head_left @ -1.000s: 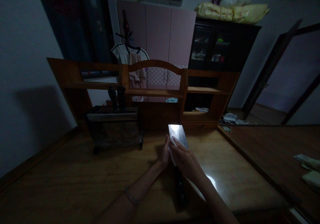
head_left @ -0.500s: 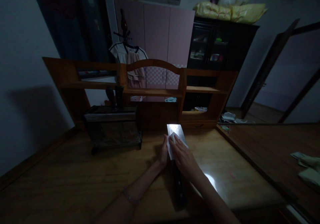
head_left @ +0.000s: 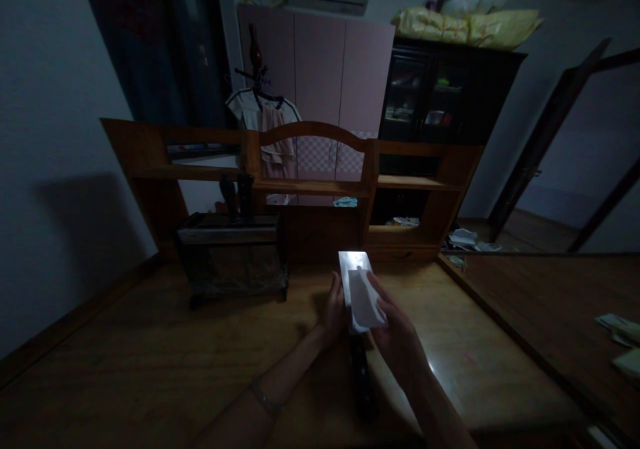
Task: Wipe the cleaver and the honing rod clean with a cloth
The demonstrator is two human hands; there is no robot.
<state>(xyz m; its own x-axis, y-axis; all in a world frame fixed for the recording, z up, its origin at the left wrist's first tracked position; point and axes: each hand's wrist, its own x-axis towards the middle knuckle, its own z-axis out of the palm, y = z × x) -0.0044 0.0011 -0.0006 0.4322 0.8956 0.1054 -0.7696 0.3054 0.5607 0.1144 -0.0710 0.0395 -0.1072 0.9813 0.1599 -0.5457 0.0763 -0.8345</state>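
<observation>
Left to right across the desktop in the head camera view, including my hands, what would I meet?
Knife rack → left hand → cleaver → right hand.

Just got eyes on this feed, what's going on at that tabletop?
A person has a cleaver in front of them, its handle toward their body. Their right hand holds a white sheet over the blade, and their left hand is at the blade's left edge; its grip is unclear. Farther left on the wooden tabletop, a knife holder stands with two dark handles sticking up.
</observation>
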